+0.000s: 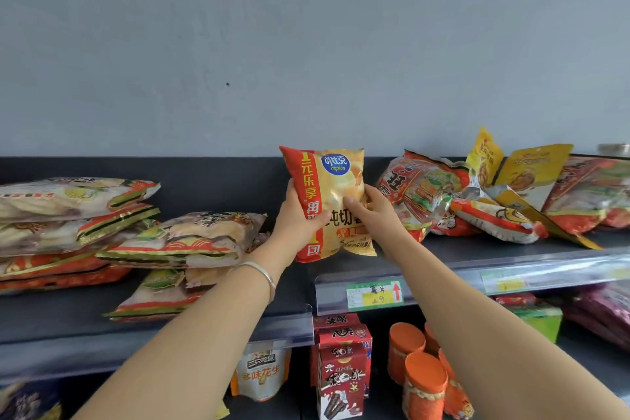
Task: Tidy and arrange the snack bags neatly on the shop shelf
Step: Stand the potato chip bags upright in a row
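Viewpoint: worn on the person's head, just above the dark grey top shelf [51, 314], bare forearms at the bottom edge
Facing: forward and slightly down, toward the plain blue-grey wall [306, 44] behind the shelf
Nearness: arm's reach; left hand [296, 215] and right hand [375, 211] hold a yellow and red foil snack bag [335, 191] at mid-frame
Lens: wide-angle, taking in the clear plastic price rail [443, 271] from edge to edge
Coverage: wall above, shelf across the middle, lower tier's goods at the bottom

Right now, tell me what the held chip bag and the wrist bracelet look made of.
Chip bag: glossy plastic film, maybe foil-lined; it shines and crinkles under the left hand and right hand. Bracelet: smooth pale band with sheen, likely metal, perhaps plastic.
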The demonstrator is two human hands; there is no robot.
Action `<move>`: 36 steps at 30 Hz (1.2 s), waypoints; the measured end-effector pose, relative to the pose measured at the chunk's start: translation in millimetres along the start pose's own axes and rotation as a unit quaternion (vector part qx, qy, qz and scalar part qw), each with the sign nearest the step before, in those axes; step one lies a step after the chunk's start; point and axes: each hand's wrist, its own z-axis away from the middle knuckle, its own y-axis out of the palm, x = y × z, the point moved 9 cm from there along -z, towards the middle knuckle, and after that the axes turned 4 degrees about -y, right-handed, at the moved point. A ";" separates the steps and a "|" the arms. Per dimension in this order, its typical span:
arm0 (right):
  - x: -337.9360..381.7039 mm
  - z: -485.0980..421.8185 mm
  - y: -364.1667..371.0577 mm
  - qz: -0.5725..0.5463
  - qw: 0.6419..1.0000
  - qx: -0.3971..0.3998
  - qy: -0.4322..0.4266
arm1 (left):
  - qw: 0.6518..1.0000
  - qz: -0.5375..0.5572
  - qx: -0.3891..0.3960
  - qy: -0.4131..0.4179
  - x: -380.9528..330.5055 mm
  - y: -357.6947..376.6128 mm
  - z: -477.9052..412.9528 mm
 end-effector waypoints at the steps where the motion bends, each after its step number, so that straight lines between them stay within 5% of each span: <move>1: -3.9 -0.8 -6.2 0.018 1.000 -0.008 0.003 | 1.000 -0.008 0.009 -0.013 6.1 9.0 -1.9; 10: -11.3 -2.0 -33.6 0.133 0.990 -0.044 0.003 | 0.996 0.003 0.076 -0.051 29.3 44.0 -9.6; 14: -14.5 4.3 -32.8 0.151 0.987 -0.047 0.023 | 0.996 0.018 0.047 -0.069 32.8 37.0 -5.9; 18: -9.2 13.0 -34.7 0.200 0.978 -0.058 0.008 | 0.970 -0.204 -0.119 0.061 3.5 7.5 3.8; 21: -5.9 18.2 -44.9 0.255 0.963 -0.089 -0.023 | 0.936 -0.250 -0.164 0.185 -28.2 12.9 15.5; 27: 6.3 18.6 -77.6 0.307 0.936 -0.148 -0.084 | 0.913 -0.246 -0.063 0.319 -67.7 67.8 34.5; 36: 14.3 3.9 -177.9 0.349 0.887 -0.265 -0.147 | 0.941 -0.230 0.020 0.247 -86.6 164.4 5.2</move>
